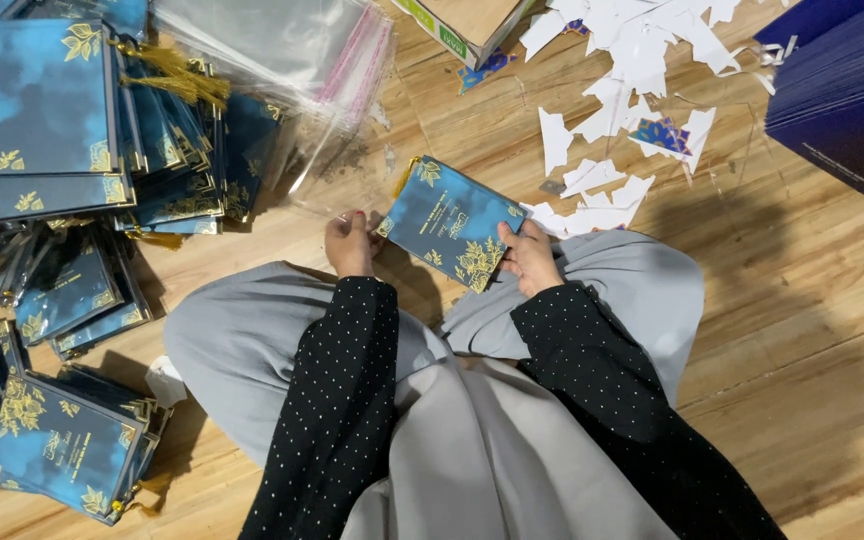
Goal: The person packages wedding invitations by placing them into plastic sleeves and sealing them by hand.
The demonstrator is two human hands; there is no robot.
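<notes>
A blue card with gold flower print and a gold tassel at its top corner is held tilted above my lap. My left hand grips its lower left corner. My right hand grips its lower right edge. Both sleeves are black with white dots. A clear plastic sleeve lies on the wooden floor just beyond the card, touching its top.
Stacks of the same blue cards fill the left side, with more at the lower left. A pile of clear sleeves lies at the top. White paper scraps are scattered top right, beside a dark blue stack and a cardboard box.
</notes>
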